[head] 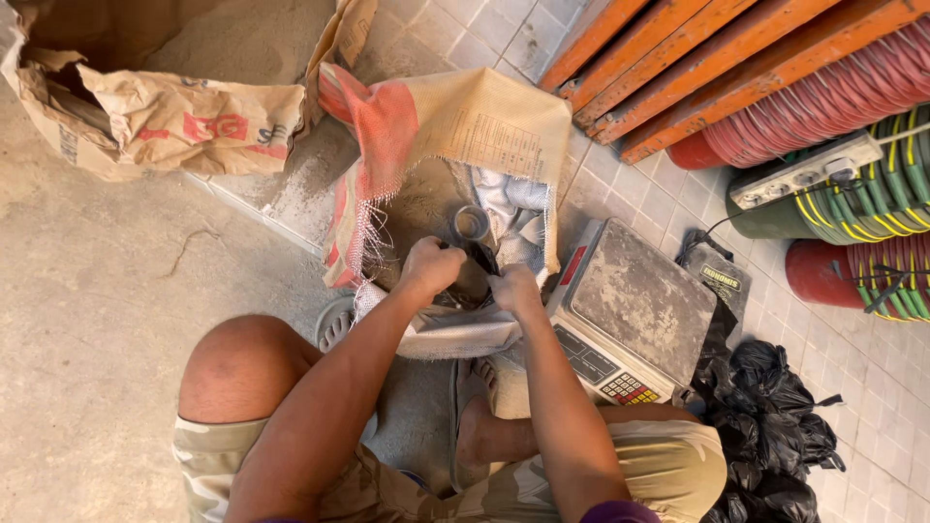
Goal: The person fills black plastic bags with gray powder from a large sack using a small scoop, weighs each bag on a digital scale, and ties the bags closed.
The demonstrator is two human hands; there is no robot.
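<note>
My left hand [431, 266] and my right hand [514, 289] are closed side by side over the mouth of an open woven sack [455, 121] of grey powder. Between them they grip a dark plastic bag [481, 260], mostly hidden by the fingers. A round metal scoop or tin [472, 224] lies in the powder just beyond the hands. I am squatting, with my knee [242, 363] at the left and my sandalled foot [472, 407] under my arms.
A dusty electronic scale [635, 295] stands right of the sack. Black plastic bags [770, 416] are heaped at lower right. A torn brown paper sack [165, 107] lies at upper left. Orange metal beams [717, 58] and coils of cable [852, 165] fill the upper right.
</note>
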